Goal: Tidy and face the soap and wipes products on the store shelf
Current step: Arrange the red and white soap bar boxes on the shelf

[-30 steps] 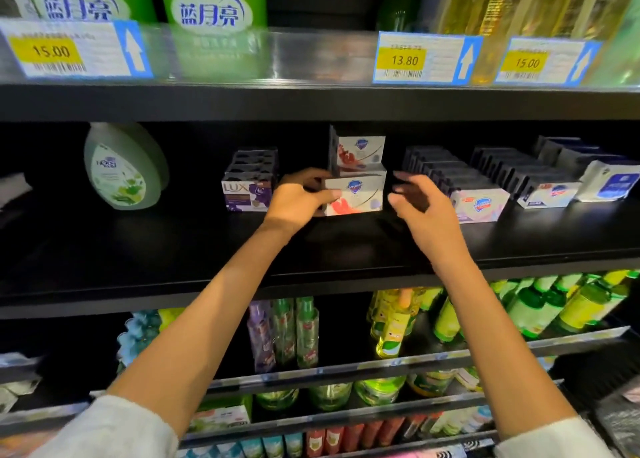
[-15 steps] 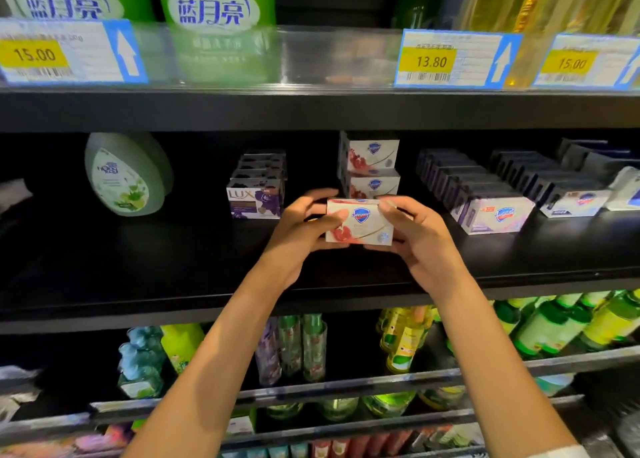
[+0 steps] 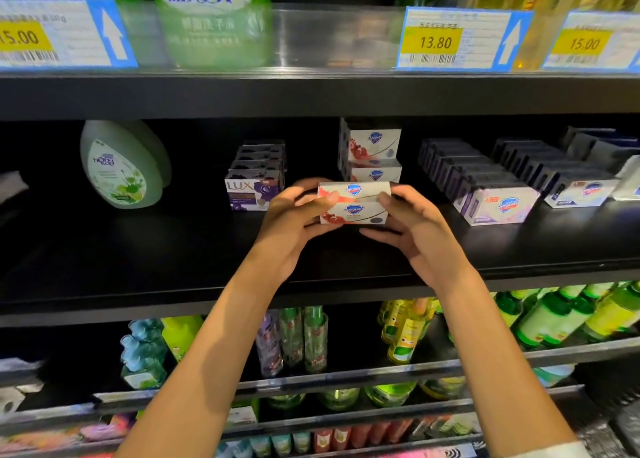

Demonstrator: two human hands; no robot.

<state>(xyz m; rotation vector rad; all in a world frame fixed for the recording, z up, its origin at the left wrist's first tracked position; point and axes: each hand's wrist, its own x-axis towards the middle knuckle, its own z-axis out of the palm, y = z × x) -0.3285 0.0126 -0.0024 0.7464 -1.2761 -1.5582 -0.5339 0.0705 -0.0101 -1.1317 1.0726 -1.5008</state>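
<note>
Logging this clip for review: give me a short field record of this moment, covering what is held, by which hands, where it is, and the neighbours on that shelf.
held item: white soap box with red print and blue shield logo
left hand: grip on box's left end
right hand: grip on box's right end
position: over black middle shelf, in front of two stacked matching white soap boxes
left neighbour: purple LUX soap boxes
far left: pale green teardrop bottle

Black store shelving [image 3: 145, 250], dim under the deck above. Clear plastic rail [image 3: 311, 35] on the upper shelf edge carries price tags: 13.80 [image 3: 450, 38], 15.00 [image 3: 588, 42]. Lower tiers have wire-fronted racks [image 3: 346, 378], brighter lit.
</note>
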